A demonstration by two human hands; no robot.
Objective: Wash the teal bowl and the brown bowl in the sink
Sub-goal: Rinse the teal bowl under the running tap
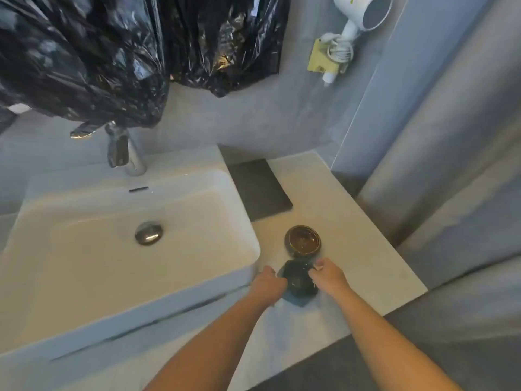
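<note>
While both hands, left (269, 282) and right (329, 275), cup the glossy teal bowl (298, 280) near the counter's (366, 249) front edge, fingers curled on its sides, the round brown bowl (302, 240) sits touching behind.

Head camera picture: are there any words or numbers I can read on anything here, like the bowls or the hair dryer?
None can be read.
Hair dryer: one tiny yellowish mark, too small to read.
Yellow holder under it: no print shows.
Brown bowl, teal bowl: no writing.
Sink, tap, black bags, dark mat: no writing.
</note>
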